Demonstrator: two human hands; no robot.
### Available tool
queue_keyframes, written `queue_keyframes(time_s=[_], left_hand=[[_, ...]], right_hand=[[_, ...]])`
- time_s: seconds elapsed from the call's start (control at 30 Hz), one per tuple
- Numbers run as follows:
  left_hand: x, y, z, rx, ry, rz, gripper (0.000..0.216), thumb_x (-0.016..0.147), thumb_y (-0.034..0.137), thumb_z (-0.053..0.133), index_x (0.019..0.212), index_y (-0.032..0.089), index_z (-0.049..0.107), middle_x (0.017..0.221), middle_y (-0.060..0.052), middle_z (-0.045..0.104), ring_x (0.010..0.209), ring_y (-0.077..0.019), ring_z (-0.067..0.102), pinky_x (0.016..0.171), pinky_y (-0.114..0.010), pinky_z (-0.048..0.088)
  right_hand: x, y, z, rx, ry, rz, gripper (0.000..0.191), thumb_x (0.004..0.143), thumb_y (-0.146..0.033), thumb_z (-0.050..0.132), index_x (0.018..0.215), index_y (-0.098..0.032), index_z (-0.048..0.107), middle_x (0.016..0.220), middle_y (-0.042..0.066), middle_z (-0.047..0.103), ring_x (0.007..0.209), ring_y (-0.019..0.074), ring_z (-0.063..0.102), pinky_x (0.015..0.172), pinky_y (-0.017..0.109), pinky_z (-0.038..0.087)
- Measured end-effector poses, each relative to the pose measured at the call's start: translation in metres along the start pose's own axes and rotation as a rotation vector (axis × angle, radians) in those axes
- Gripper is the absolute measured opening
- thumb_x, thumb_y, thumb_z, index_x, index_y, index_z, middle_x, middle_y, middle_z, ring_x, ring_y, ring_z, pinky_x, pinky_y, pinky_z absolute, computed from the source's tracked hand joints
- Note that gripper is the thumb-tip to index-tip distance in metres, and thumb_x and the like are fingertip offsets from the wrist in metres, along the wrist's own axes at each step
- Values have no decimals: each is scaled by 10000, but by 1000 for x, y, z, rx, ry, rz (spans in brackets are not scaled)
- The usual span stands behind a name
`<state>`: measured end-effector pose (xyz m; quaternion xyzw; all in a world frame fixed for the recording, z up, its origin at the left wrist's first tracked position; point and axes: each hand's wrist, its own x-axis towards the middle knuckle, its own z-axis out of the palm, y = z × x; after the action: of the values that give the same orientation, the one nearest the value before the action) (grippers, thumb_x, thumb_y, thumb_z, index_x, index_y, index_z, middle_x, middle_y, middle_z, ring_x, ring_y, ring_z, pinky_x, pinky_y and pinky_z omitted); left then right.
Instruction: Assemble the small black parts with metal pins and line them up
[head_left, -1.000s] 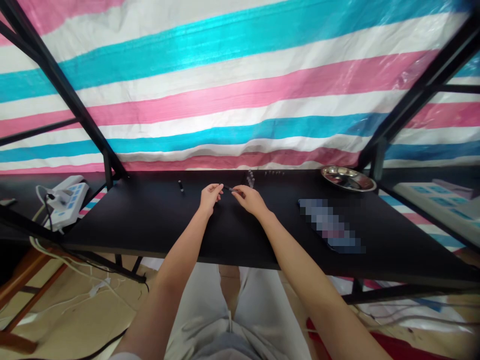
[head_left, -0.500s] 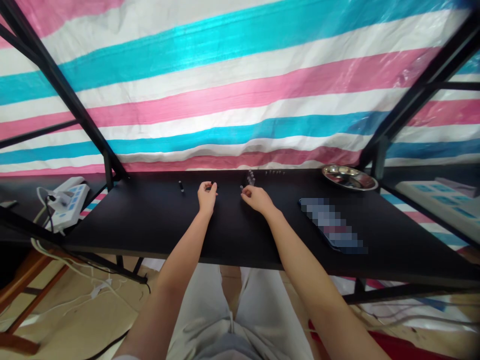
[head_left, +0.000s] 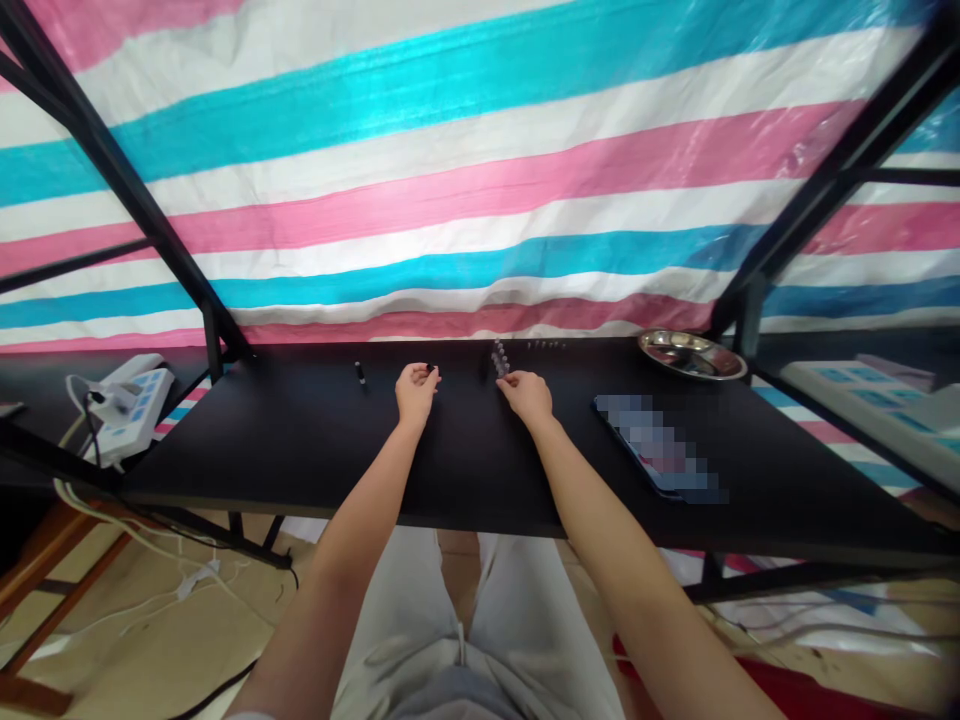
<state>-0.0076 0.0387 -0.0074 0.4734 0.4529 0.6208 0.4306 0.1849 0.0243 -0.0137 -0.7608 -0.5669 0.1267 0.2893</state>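
My left hand point(head_left: 416, 391) rests on the black table point(head_left: 315, 450) with its fingers curled round a small dark piece that pokes out at the fingertips. My right hand point(head_left: 529, 396) reaches further back, its fingertips pinched at a cluster of small clear upright pieces point(head_left: 499, 358). What the right fingers hold is too small to make out. A small dark stick-like part point(head_left: 361, 375) lies on the table left of my left hand.
A metal dish point(head_left: 691, 354) sits at the back right. A blurred flat object point(head_left: 658, 446) lies right of my right hand. A row of tiny parts point(head_left: 547, 345) lines the back edge. A white power strip point(head_left: 124, 400) sits at the left. Black frame posts stand either side.
The hands, which held a thin dark piece together a second ago, have parted. My left hand kept a dark piece; my right hand moved back and right to the clear pieces.
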Motion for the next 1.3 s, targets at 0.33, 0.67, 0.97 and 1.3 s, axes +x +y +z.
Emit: queue_keyframes(time_s=[0.33,0.67,0.97,1.3], left_hand=[[-12,-13,27,301,-405,88,159,604,183,684,745,156,617,712,-23,638,618,-98,560,653,-249,466],[6,-29,65,369,-288,91,113,603,109,669,675,153,596,638,2,597,602,-100,546,661,-253,462],[10,-34,75,477,-238,111,108,622,104,671,653,168,590,633,-8,595,633,-129,556,696,-283,454],[11,-38,74,664,-234,218,45,645,130,651,669,164,637,713,-47,610,717,-168,542,762,-317,422]], right_hand=[[5,5,9,-44,63,-31,234,752,-363,540,852,-221,696,836,61,692,797,204,627,696,289,444],[7,8,9,-43,58,-65,227,735,-343,559,866,-216,695,819,56,688,798,200,626,701,279,441],[8,8,7,-37,25,-70,241,739,-338,554,894,-210,688,820,64,687,803,204,626,700,286,443],[8,8,7,-23,27,-66,240,739,-335,559,896,-209,690,842,69,687,813,206,624,712,289,443]])
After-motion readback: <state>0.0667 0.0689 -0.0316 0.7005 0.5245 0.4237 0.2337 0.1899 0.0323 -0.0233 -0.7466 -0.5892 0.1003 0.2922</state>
